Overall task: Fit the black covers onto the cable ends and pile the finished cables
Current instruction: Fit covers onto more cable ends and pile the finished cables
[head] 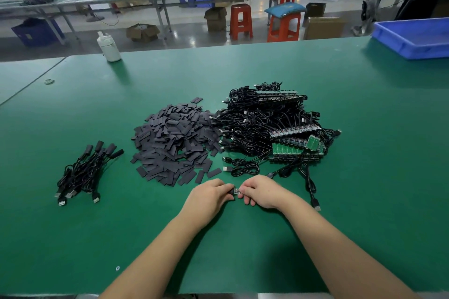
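Near the front edge of the green felt-covered worktop point(340, 201) the person's two bare hands meet at one small piece: the left hand point(209, 195) has its grip pinched on a black cover sleeve point(232, 191), and the right hand point(261, 192) pinches the small circuit-board end of a thin black cable point(237, 192), whose lead trails off toward the right edge and ends in a silver USB plug point(317, 206). The board tip shows just between the two sets of fingertips, so my guess is the sleeve is being slid on and is not yet fully seated. As for progress, it looks early. Toward the left edge lies the small pile of finished black cables with covers fitted point(83, 172); I count roughly five or six covered ends fanned at its far side, though the leads tangle too much to be sure. In the middle of the worktop sits a broad heap of loose flat black covers point(172, 143), well over a hundred and past counting. Touching its right side is the big tangled heap of uncovered black cables with green circuit boards point(274, 128), dozens at least, with two more plugs lying loose at its near side. At the far right corner stands one blue plastic tray point(413, 39), and near the far edge to the left stands one white plastic bottle point(108, 47).
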Tool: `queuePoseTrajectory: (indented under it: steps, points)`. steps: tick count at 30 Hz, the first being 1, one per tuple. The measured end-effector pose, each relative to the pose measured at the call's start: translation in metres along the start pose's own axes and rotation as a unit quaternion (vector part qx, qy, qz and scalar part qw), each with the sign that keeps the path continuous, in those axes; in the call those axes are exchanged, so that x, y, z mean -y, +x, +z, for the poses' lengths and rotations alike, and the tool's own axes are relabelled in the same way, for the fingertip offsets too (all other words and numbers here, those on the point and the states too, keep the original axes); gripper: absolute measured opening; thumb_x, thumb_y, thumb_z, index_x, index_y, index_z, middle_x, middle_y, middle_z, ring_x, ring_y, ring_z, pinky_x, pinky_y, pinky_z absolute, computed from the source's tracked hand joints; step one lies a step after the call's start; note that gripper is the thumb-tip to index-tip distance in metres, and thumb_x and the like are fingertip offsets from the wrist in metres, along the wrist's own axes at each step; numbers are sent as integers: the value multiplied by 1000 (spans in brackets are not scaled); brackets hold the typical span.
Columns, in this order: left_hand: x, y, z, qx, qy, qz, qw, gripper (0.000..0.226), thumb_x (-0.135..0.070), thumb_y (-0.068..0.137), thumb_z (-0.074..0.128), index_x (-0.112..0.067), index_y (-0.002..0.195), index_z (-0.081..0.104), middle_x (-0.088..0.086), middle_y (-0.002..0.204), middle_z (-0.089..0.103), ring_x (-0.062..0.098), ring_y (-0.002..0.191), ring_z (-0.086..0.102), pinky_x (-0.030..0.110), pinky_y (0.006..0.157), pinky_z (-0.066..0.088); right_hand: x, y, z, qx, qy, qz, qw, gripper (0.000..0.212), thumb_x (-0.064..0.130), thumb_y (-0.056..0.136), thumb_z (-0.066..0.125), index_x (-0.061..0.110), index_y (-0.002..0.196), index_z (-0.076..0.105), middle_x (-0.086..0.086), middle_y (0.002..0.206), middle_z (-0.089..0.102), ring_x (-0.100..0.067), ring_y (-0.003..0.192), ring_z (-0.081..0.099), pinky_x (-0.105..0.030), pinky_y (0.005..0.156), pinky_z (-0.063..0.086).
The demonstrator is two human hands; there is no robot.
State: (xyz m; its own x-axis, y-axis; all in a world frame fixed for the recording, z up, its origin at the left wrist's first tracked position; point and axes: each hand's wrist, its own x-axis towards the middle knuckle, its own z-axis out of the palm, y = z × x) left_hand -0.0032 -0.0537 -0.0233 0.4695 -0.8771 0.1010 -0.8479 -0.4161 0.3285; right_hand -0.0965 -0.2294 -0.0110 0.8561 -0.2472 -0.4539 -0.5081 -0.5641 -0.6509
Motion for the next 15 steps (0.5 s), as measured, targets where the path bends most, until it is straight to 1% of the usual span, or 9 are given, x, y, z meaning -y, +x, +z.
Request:
queuePoseTrajectory:
  steps: [3, 5, 7, 9, 11, 15]
  points:
    - [0, 1, 1, 17, 10, -2, 1000, 34, -37, 101, 50, -26, 132, 59, -1, 111, 63, 21, 103, 59, 35, 85, 48, 1, 2, 2, -12, -37, 11, 999, 31, 43, 101, 50, 32, 80, 68, 17, 68, 69, -1, 62, 60, -27, 75, 50]
    - [-1, 3, 2, 25, 26, -9, 999, 32, -34, 102, 48, -24, 131, 57, 0, 109, 63, 22, 102, 59, 36, 85, 48, 1, 2, 2, -17, -43, 12, 999, 31, 44, 101, 49, 32, 80, 68, 17, 68, 68, -1, 62, 60, -25, 72, 47]
    - [-2, 4, 3, 31, 39, -13, 999, 30, -34, 102, 46, -23, 128, 56, 0, 109, 63, 23, 102, 59, 37, 85, 48, 1, 2, 2, -15, -30, 10, 999, 31, 42, 102, 49, 31, 80, 68, 15, 68, 68, -2, 63, 60, -27, 74, 49]
    - [-3, 6, 3, 32, 40, -15, 999, 30, -34, 102, 46, -23, 127, 57, 0, 110, 64, 23, 102, 59, 37, 86, 48, 0, 0, 2, -10, -8, 0, 1000, 31, 38, 102, 49, 29, 80, 68, 12, 69, 68, -5, 64, 60, -32, 81, 53]
    - [-4, 6, 3, 27, 32, -11, 999, 28, -33, 102, 47, -22, 125, 59, 1, 107, 65, 23, 100, 60, 37, 85, 48, 0, 0, 1, -7, 1, -8, 1000, 30, 36, 102, 49, 28, 81, 68, 10, 70, 67, -6, 66, 60, -35, 86, 53]
    - [-8, 8, 4, 30, 33, 3, 999, 27, -33, 102, 46, -22, 122, 60, 2, 105, 63, 23, 98, 59, 36, 83, 47, -2, 0, 2, -9, -7, -16, 1000, 29, 35, 102, 50, 29, 80, 68, 10, 69, 66, -5, 66, 60, -34, 86, 54]
